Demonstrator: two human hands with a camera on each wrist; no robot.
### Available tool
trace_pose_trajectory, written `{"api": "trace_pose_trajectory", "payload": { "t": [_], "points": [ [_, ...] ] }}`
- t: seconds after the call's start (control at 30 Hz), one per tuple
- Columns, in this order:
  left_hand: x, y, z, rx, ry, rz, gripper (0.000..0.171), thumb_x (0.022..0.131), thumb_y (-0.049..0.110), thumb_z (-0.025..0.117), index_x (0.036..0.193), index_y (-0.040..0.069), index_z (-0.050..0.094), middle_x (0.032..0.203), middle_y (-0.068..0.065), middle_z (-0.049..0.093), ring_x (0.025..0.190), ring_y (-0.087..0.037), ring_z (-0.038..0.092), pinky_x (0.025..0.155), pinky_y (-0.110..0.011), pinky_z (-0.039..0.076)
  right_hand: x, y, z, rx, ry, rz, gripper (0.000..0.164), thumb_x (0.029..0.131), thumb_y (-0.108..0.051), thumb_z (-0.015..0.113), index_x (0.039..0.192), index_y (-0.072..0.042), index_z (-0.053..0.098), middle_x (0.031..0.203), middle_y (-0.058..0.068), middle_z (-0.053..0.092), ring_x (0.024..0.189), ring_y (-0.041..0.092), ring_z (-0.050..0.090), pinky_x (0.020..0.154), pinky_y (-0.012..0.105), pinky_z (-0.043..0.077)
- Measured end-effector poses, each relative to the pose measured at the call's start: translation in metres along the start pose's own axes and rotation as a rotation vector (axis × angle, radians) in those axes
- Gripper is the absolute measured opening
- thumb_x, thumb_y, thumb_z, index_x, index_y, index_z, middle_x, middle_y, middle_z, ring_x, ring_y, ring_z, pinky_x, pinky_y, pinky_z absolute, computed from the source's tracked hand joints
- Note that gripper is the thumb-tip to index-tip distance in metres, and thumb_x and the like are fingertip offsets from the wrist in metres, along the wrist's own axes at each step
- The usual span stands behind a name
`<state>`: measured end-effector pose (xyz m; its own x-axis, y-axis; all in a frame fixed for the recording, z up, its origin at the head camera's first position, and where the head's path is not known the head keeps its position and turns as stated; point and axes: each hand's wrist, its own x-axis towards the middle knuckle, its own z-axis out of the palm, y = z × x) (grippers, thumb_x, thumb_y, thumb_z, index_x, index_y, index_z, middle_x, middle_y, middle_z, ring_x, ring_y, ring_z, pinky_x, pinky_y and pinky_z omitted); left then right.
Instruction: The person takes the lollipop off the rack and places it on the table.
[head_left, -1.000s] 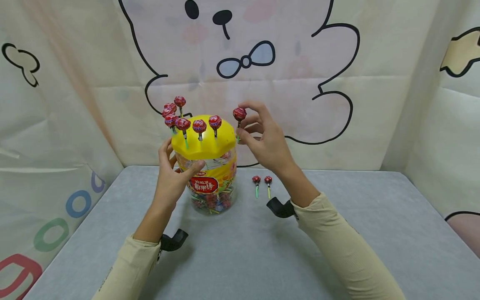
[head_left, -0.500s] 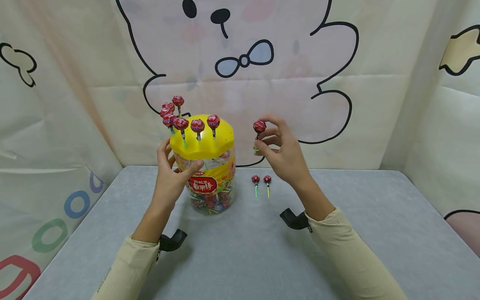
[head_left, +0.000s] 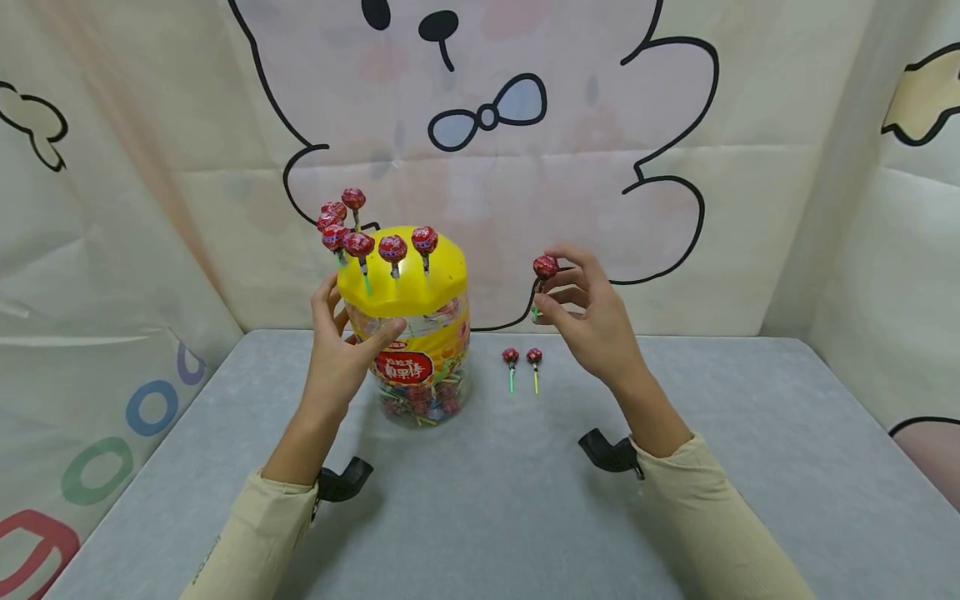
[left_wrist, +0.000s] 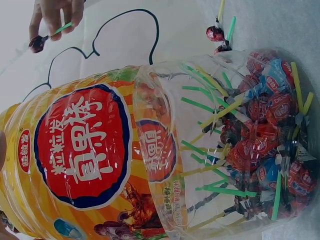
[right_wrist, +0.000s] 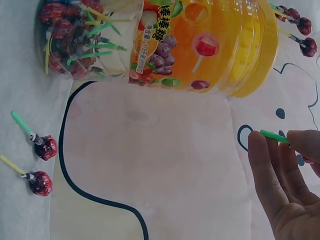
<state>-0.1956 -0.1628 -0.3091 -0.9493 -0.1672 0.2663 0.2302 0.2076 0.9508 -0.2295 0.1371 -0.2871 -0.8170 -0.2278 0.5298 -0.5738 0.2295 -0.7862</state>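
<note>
A clear plastic candy jar (head_left: 420, 342) with a yellow lid (head_left: 442, 275) stands on the table, its lower part filled with wrapped lollipops (left_wrist: 260, 135). Several red-wrapped lollipops (head_left: 393, 249) stick up along the left and front of the lid. My left hand (head_left: 341, 354) grips the jar's left side just below the lid, thumb across the front. To the right of the jar, my right hand (head_left: 588, 312) pinches a red lollipop (head_left: 546, 267) upright in the air. Its green stick (right_wrist: 274, 136) shows between thumb and fingers in the right wrist view.
Two red lollipops (head_left: 511, 357), one with a green stick and one with a yellow stick, lie on the grey table (head_left: 480, 500) right of the jar. A cloth backdrop (head_left: 750, 208) with a cartoon animal hangs behind the table.
My right hand has moved right and down, away from the jar's lid, carrying the lollipop. My left hand still holds the jar in the same place.
</note>
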Motion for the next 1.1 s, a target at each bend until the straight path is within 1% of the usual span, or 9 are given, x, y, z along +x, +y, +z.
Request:
{"api": "trace_pose_trajectory", "payload": {
  "t": [0.07,0.2,0.27,0.4,0.53,0.67,0.8,0.93,1.1],
  "points": [
    [0.000,0.000,0.000,0.002,-0.003,0.000,0.093,0.088,0.031,0.076,0.154,0.036,0.011,0.162,0.001,0.012,0.149,-0.029,0.020,0.114,-0.061,0.036,-0.003,0.003,-0.003,-0.002,0.005,0.016,0.056,0.095,-0.004,0.064,0.144,-0.021,0.041,0.109,0.014,0.059,0.091,0.027,0.067,0.074,0.028,0.062],
    [-0.002,0.000,0.000,0.007,-0.008,-0.006,0.092,0.088,0.032,0.076,0.154,0.037,0.011,0.162,0.002,0.013,0.148,-0.028,0.021,0.114,-0.061,0.035,-0.010,0.010,-0.006,-0.022,0.003,0.054,0.056,0.095,-0.005,0.064,0.143,-0.022,0.042,0.108,0.013,0.059,0.090,0.023,0.068,0.074,0.029,0.062],
    [-0.003,0.000,0.000,0.009,-0.008,-0.008,0.092,0.088,0.032,0.076,0.154,0.037,0.012,0.162,0.002,0.014,0.148,-0.027,0.020,0.115,-0.061,0.033,-0.012,0.014,-0.007,-0.043,-0.008,0.071,0.056,0.095,-0.006,0.064,0.143,-0.023,0.042,0.108,0.014,0.060,0.089,0.023,0.069,0.074,0.029,0.062],
    [-0.005,0.000,-0.002,0.007,-0.007,-0.005,0.092,0.088,0.031,0.076,0.154,0.036,0.012,0.161,0.002,0.014,0.148,-0.027,0.020,0.116,-0.062,0.032,-0.013,0.018,-0.008,-0.071,-0.034,0.101,0.055,0.096,-0.008,0.064,0.143,-0.024,0.042,0.109,0.016,0.061,0.090,0.026,0.070,0.074,0.028,0.062],
    [-0.005,0.000,-0.003,0.000,-0.008,0.004,0.092,0.089,0.030,0.075,0.154,0.036,0.011,0.161,0.002,0.014,0.147,-0.027,0.021,0.114,-0.061,0.034,-0.011,0.019,-0.011,-0.077,-0.049,0.135,0.053,0.096,-0.010,0.064,0.143,-0.023,0.043,0.109,0.017,0.061,0.090,0.028,0.070,0.074,0.027,0.062],
    [-0.004,0.001,-0.003,0.004,-0.004,0.009,0.092,0.089,0.030,0.075,0.155,0.035,0.011,0.161,0.001,0.013,0.148,-0.028,0.020,0.116,-0.061,0.030,-0.008,0.020,-0.014,-0.087,-0.055,0.157,0.049,0.097,-0.013,0.064,0.141,-0.022,0.045,0.109,0.017,0.063,0.088,0.028,0.071,0.074,0.026,0.061],
    [-0.003,0.001,-0.002,0.002,-0.007,0.009,0.092,0.089,0.031,0.075,0.154,0.035,0.011,0.161,0.002,0.013,0.148,-0.028,0.020,0.116,-0.061,0.032,-0.006,0.024,-0.016,-0.106,-0.058,0.166,0.047,0.097,-0.016,0.064,0.140,-0.023,0.045,0.107,0.017,0.064,0.087,0.028,0.071,0.075,0.027,0.061],
    [-0.003,0.002,-0.001,-0.001,-0.011,0.008,0.091,0.089,0.031,0.075,0.154,0.036,0.011,0.161,0.003,0.013,0.147,-0.027,0.021,0.114,-0.060,0.036,-0.005,0.029,-0.019,-0.151,-0.068,0.173,0.046,0.098,-0.020,0.064,0.140,-0.023,0.045,0.107,0.016,0.067,0.089,0.027,0.071,0.078,0.034,0.061],
    [-0.001,0.002,0.000,0.002,-0.010,0.019,0.091,0.089,0.031,0.075,0.154,0.035,0.011,0.161,0.001,0.014,0.147,-0.028,0.021,0.115,-0.060,0.034,-0.004,0.037,-0.024,-0.246,-0.084,0.190,0.043,0.099,-0.026,0.063,0.138,-0.023,0.047,0.106,0.014,0.071,0.092,0.027,0.068,0.077,0.037,0.052]
  ]
}}
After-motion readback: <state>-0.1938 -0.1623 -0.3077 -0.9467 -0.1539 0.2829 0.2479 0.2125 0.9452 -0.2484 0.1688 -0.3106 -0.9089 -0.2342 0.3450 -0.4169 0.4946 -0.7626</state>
